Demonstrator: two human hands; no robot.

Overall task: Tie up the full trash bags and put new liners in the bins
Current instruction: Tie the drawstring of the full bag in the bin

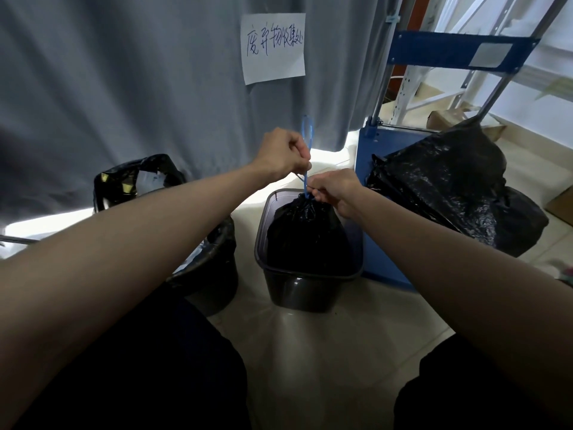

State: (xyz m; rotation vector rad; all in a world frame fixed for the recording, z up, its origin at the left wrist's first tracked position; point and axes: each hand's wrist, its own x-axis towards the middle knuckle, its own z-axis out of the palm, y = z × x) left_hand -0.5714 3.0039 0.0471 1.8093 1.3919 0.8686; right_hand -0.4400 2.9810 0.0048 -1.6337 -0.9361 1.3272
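The left hand (pixel 283 155) has its fingers curled tight around a blue drawstring (pixel 306 156), whose loop sticks up above the fist while the cord runs down from it to the bag's neck. The right hand (pixel 333 189) pinches the same drawstring and the gathered plastic at the mouth of a black trash bag (pixel 307 234), fingers closed on the bunched neck. That bag sits inside a dark rectangular bin (pixel 297 288) on the pale floor, its top cinched shut and rising above the bin's rim. To the left of this bin, touching or nearly so, stands a second black bin (pixel 214 274) with an open black liner (pixel 136 178) and pale rubbish inside. To the right of the rectangular bin a blue hand cart (pixel 381 212) carries a large filled black sack (pixel 449 187). Behind the bin hangs a grey curtain (pixel 124 88) with a handwritten paper sign (pixel 273 48) stuck to it.
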